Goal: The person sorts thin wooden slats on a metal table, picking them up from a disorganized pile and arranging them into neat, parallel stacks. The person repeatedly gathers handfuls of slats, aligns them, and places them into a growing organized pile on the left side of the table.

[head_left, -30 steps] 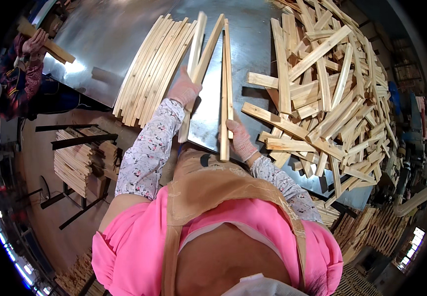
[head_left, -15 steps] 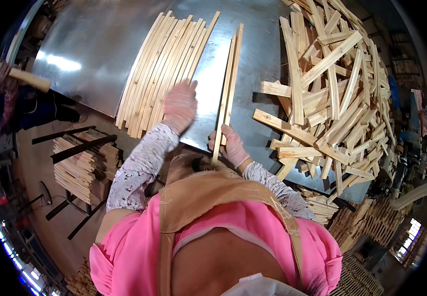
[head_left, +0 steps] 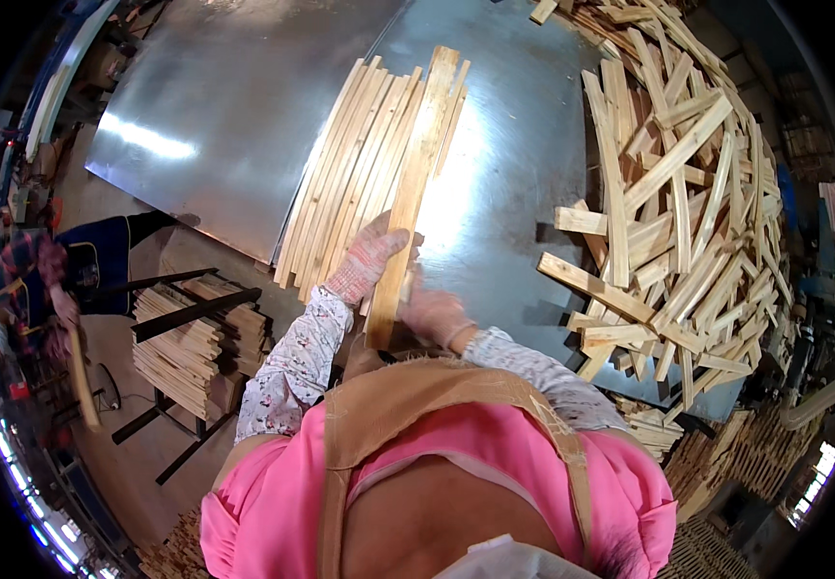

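Note:
A long wooden slat (head_left: 429, 130) lies slanted over the right side of a row of slats (head_left: 355, 145), its broad face up. My left hand (head_left: 367, 263), in a pinkish glove, grips it near its lower end, thumb on top. Close by on the right is my right hand (head_left: 435, 311), gloved too and smeared by motion. Its fingertips are partly behind the slat's lower end, so I cannot tell whether they hold it. The slats in the row lie side by side on a shiny metal table (head_left: 524, 125).
A large jumbled heap of slats (head_left: 668, 193) covers the table's right side. Beyond the left edge, a black-framed rack (head_left: 171, 420) carries stacked slats (head_left: 181, 352). A co-worker (head_left: 31, 280) at the far left holds a wooden piece (head_left: 80, 381).
My right hand held two slats apart from the row; a slat now lies over the row's right side in my left hand, which was empty. The co-worker's wooden piece has dropped lower.

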The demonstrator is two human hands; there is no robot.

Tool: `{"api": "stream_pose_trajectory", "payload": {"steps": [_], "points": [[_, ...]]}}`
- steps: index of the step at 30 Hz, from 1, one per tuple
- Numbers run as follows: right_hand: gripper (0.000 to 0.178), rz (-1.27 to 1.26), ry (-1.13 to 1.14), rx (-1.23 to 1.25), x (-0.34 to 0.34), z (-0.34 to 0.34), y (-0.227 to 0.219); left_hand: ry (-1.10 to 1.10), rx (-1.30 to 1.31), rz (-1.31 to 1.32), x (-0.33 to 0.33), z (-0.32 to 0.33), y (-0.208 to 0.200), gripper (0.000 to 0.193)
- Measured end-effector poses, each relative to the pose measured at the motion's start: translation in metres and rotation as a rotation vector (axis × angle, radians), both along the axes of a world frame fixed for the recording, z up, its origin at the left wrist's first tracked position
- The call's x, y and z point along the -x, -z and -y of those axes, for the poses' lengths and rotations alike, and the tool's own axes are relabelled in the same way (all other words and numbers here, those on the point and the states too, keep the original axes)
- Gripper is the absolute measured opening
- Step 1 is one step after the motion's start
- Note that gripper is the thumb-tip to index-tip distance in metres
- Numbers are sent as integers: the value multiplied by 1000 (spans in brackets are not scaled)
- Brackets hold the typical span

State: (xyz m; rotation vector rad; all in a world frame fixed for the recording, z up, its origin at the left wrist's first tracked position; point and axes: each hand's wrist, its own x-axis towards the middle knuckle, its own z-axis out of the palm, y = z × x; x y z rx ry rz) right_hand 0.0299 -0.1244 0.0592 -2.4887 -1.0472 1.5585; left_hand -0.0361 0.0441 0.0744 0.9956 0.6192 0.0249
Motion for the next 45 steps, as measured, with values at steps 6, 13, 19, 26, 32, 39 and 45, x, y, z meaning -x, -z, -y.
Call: {"api": "stream_pose_trajectory", "payload": {"steps": [6,13,19,26,32,39,45], "points": [[37,663,-231,-696,-114,29,13,-46,-720,-237,40,-94,11,50],[63,1075,402,-157,-301,131,-11,24,-981,-756,109,-277,13,60],[44,734,519,-391,-268,90,-28,80,-1615,-541,78,-263,65,70],[84,137,131,-113,-35,-42,15,253,-1583,-422,-20,-232,87,79],[107,360,377,-235,-104,-86,13,169,-1434,-421,-34,-222,86,83],[94,-156,1131,-634,-115,-86,75,105,-788,-254,-30,-170,57,85],[93,-473,1274,-1012,-128,-80,46,29,-581,-25,-35,-179,44,90]]}}
